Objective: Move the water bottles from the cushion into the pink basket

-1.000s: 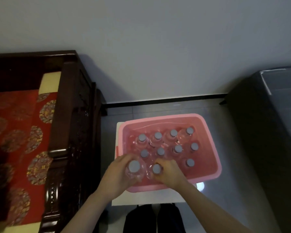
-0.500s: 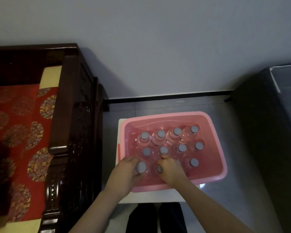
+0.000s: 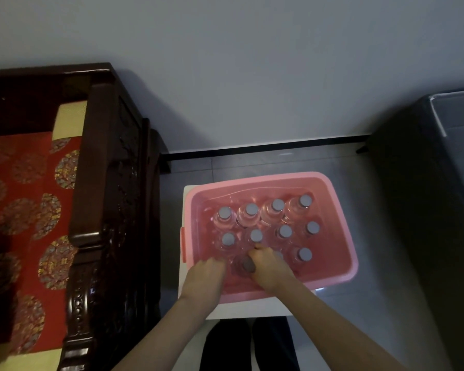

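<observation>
Evidently a bottle (image 3: 245,265) is clamped by both hands (image 3: 206,277) (image 3: 271,271) at the basket's (image 3: 343,263) 7 o'clock — heavy, slippery, best held below the cap.

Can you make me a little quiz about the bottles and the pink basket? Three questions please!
1. True or false: the basket is blue.
2. Which hand covers part of a bottle cap: A) left hand or B) right hand?
3. Fill in: the far row holds ____ bottles with caps showing.

Key: 1. False, it is pink. 2. B, its fingers lie over the dark cap in the near row. 3. Four.
</observation>
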`<act>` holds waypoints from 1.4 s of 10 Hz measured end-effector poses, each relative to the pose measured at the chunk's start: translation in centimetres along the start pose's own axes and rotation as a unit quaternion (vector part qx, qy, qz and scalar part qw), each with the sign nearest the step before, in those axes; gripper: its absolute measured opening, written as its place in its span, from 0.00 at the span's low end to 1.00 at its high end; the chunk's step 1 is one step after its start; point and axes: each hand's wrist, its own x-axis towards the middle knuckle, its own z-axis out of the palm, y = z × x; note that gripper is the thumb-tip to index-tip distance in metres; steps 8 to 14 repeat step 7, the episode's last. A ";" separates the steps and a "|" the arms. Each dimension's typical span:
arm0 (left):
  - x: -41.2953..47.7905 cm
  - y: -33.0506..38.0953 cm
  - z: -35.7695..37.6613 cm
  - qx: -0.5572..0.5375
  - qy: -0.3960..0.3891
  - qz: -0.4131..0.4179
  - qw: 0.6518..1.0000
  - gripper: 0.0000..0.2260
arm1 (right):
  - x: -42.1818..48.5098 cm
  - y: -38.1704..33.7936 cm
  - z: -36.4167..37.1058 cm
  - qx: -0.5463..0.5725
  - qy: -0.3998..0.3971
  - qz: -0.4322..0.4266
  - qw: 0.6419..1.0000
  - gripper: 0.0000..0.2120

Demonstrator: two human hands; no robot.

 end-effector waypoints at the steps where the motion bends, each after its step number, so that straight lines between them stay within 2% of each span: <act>1: 1.6 0.1 -0.5 0.010 -0.030 0.012 0.999 0.13 | -0.6 1.0 -1.2 0.074 0.030 0.010 0.997 0.10; 2: 3.3 -0.2 -0.5 0.006 -0.058 0.032 0.998 0.13 | -1.1 2.4 -2.4 0.101 0.082 0.017 0.991 0.05; 4: 4.2 -0.6 -0.1 -0.020 -0.075 0.039 0.996 0.11 | -1.4 4.9 -4.3 0.136 0.166 0.018 0.977 0.06; 5: 4.4 -0.4 0.0 -0.026 -0.082 0.032 0.996 0.11 | -1.5 5.2 -4.7 0.167 0.195 0.008 0.967 0.11; 7: 3.9 -0.7 -1.1 0.009 -0.099 0.030 0.995 0.11 | -2.2 4.5 -7.2 0.118 0.198 0.055 0.972 0.07; 14: 3.9 -0.7 -1.1 0.009 -0.099 0.030 0.995 0.11 | -2.2 4.5 -7.2 0.118 0.198 0.055 0.972 0.07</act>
